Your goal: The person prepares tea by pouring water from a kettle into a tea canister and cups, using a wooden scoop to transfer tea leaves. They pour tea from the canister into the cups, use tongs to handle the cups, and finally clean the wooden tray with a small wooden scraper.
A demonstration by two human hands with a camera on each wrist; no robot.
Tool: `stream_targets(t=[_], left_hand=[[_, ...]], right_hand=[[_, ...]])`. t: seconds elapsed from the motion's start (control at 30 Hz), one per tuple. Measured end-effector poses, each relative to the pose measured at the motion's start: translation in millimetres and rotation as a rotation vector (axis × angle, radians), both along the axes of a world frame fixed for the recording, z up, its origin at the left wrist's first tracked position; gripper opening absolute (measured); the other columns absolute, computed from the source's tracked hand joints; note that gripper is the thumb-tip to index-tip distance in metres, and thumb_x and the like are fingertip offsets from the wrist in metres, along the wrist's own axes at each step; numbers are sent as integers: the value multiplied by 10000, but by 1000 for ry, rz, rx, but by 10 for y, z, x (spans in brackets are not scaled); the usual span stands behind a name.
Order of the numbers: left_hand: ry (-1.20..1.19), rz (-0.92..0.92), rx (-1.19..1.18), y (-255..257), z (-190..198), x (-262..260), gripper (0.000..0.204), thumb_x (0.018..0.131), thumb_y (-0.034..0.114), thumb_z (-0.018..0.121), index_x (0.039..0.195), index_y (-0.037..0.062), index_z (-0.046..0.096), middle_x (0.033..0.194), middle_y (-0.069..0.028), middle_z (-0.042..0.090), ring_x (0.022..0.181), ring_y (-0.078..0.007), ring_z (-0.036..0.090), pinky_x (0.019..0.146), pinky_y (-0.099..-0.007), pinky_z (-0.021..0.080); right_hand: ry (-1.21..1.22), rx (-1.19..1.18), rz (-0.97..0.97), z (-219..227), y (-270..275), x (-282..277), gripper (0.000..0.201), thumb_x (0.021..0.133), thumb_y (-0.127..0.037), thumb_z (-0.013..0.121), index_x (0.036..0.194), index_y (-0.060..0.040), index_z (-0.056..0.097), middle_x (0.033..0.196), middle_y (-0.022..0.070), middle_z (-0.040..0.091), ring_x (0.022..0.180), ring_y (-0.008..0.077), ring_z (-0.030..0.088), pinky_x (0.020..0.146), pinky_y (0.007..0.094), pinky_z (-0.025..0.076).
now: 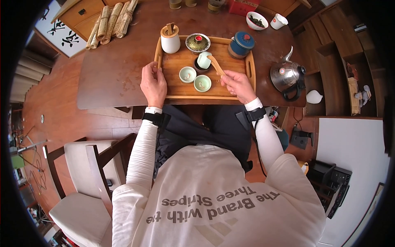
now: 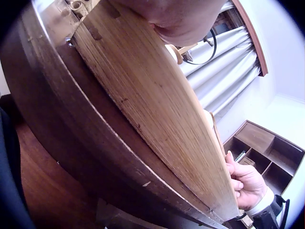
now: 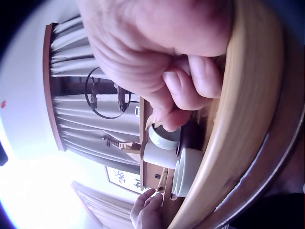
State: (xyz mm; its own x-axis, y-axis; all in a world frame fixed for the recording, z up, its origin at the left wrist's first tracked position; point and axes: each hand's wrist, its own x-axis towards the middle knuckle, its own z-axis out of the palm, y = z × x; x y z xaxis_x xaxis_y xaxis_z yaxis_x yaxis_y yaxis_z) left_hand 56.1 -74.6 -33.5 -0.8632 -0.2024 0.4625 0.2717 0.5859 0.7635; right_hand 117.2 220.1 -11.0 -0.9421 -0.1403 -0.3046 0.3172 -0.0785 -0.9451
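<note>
A wooden tray [image 1: 175, 88] lies at the table's front edge. Thumb and fingers of my right hand [image 1: 239, 85] pinch the wooden handle [image 1: 216, 66] of a small pale-green ceramic vessel [image 1: 203, 60]. That vessel overlaps a dark round holder [image 1: 198, 66] in the head view. Just in front stand two pale-green teacups, the left cup [image 1: 187, 75] and the right cup [image 1: 202, 83]. My left hand [image 1: 154, 85] rests at the tray's left front corner, fingers loosely bent, gripping nothing. In the left wrist view the tray's front wall [image 2: 152, 109] fills the middle.
On the tray's far side stand a white canister [image 1: 170, 42], a lidded patterned bowl [image 1: 198, 42] and a blue pot [image 1: 241, 44]. A steel kettle [image 1: 286, 76] is right of the tray. Farther back are a bowl of leaves [image 1: 257, 20], a white cup [image 1: 279, 21] and bamboo scrolls [image 1: 110, 24].
</note>
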Motion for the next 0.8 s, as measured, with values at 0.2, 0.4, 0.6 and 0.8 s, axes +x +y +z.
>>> stream_targets(t=[0.2, 0.4, 0.6, 0.8], left_hand=[[-9, 2, -3, -6, 0, 3, 203, 918, 42, 670, 1119, 47, 646, 918, -104, 623, 774, -260, 639, 694, -380, 538], [8, 0, -8, 1, -11, -6, 199, 916, 42, 674, 1113, 49, 647, 912, -99, 620, 770, -256, 635, 689, -378, 534], [6, 2, -26, 1, -11, -8, 198, 914, 44, 676, 1109, 52, 647, 915, -99, 622, 776, -254, 635, 687, -378, 535], [2, 5, -20, 1, -15, -9, 196, 914, 48, 678, 1108, 55, 647, 918, -99, 626, 784, -254, 639, 691, -379, 538]], right_hand=[[-50, -78, 3, 3, 22, -5, 305, 1076, -174, 549, 1320, -1, 609, 848, -32, 571, 549, -13, 361, 454, 159, 256], [-87, -152, -48, 17, 47, 4, 310, 1078, -164, 537, 1336, 0, 592, 856, -26, 566, 542, -8, 354, 454, 161, 256], [-80, -211, -85, -16, 80, 12, 320, 1079, -157, 535, 1354, 0, 580, 858, -24, 563, 538, -5, 351, 459, 159, 258], [-72, -228, -82, -23, 85, 16, 321, 1079, -159, 537, 1353, 1, 582, 854, -23, 563, 538, -5, 351, 459, 157, 259]])
